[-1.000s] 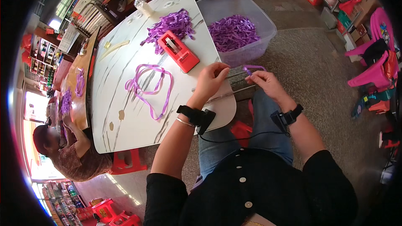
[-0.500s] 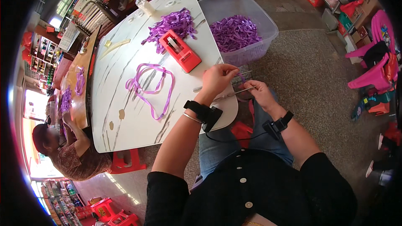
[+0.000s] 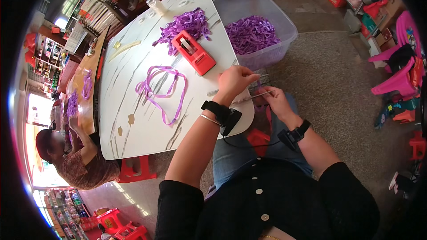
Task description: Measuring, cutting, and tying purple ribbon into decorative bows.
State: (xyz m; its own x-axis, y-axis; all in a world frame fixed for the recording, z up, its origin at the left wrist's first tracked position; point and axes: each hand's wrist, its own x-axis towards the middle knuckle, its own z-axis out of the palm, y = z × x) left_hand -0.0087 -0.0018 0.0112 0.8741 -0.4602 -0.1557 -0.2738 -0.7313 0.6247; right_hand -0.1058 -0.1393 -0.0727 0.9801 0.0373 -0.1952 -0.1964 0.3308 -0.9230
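At the table's right edge, my left hand (image 3: 235,82) is closed in a pinch with a piece of purple ribbon (image 3: 258,83) at its fingertips. My right hand (image 3: 278,103), also closed, pinches the ribbon lower down, beside a thin metal rod (image 3: 261,94) that juts out past the table edge. The fingers partly hide both ribbon and rod. A red tape dispenser (image 3: 194,54) stands just beyond my left hand. Left of it lies a loose loop of purple ribbon (image 3: 183,93), and behind it a heap of purple ribbons (image 3: 187,24).
A clear plastic bin (image 3: 284,26) holding many purple ribbons stands beyond the white marbled table (image 3: 133,137). At a wooden table (image 3: 89,102) on the left sits another person (image 3: 75,160). Pink chairs (image 3: 398,80) stand far right, and a red stool (image 3: 258,138) is between my knees.
My hands stay close together at the table edge, with the left fingertips slightly further right. The whole view has shifted a little.
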